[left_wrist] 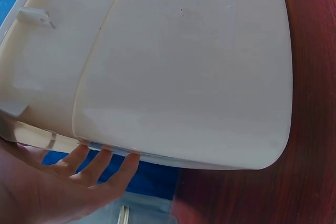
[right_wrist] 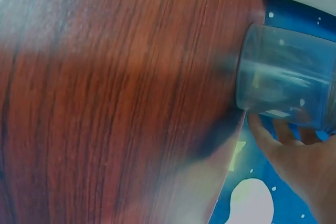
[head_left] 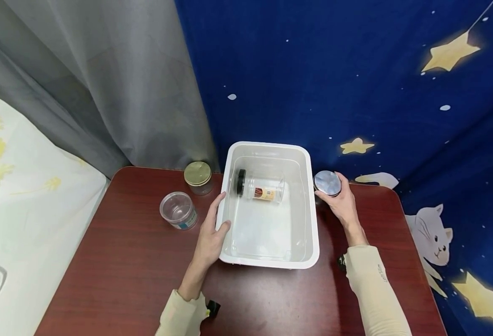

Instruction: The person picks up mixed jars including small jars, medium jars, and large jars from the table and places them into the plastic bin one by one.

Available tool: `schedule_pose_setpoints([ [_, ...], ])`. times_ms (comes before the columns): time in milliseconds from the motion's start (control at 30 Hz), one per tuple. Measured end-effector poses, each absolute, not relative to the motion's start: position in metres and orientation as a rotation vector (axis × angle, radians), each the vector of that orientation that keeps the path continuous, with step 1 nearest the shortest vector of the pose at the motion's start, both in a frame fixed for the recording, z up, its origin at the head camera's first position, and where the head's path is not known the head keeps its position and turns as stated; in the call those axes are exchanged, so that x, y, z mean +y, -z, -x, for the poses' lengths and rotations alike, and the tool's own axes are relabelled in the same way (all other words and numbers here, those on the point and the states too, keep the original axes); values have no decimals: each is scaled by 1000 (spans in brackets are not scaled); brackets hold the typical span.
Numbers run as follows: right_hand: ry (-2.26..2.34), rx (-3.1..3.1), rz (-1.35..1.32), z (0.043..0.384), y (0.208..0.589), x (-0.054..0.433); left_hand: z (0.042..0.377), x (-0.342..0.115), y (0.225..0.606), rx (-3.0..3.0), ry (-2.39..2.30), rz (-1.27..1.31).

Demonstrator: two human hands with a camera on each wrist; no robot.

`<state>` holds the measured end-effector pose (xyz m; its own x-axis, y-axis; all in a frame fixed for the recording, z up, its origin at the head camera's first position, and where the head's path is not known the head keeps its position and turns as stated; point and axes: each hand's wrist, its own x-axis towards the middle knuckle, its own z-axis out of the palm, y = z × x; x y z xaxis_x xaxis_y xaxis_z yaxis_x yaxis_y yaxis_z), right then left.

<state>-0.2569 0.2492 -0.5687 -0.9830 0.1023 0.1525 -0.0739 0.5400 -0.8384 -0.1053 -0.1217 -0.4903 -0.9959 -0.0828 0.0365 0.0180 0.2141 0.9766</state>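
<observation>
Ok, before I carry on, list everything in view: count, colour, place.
White bin: 1, white, centre of head view
Black-lidded jar: 1, clear, lying in the bin
Silver-lidded jar: 1, clear, right of the bin
Gold-lidded jar: 1, clear, left of the bin
Blue-labelled jar: 1, clear, nearer than the gold-lidded jar
Table: 1, red-brown, below
Grey curtain: 1, grey, behind
Starry curtain: 1, blue, behind
Patterned cloth: 1, white and yellow, far left
Sleeves: 2, cream, forearms
Hands: 2, bare; left hand gripping bin's left rim, right hand holding silver-lidded jar

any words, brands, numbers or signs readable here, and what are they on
Nothing reads clearly:
Lettering on the right sleeve: too blurred.
Yellowish label on the black-lidded jar in the white tub: too small.
Bluish label on the front jar left of the tub: too small.
</observation>
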Motion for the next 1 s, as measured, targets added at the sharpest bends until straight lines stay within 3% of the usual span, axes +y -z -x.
schedule_pose_setpoints([
  [333,-1615,-2481,50,255,571,244,97,-117,453,-2435,1891,-72],
  [567,-1771,-2346,-15,245,548,232,96,-118,454,-2424,1903,-67],
  [867,-1871,-2250,42,243,546,229,97,-117,456,-2417,1890,-57],
  [1000,-1844,-2245,51,241,537,229,103,-121,478,-2393,1895,-51],
])
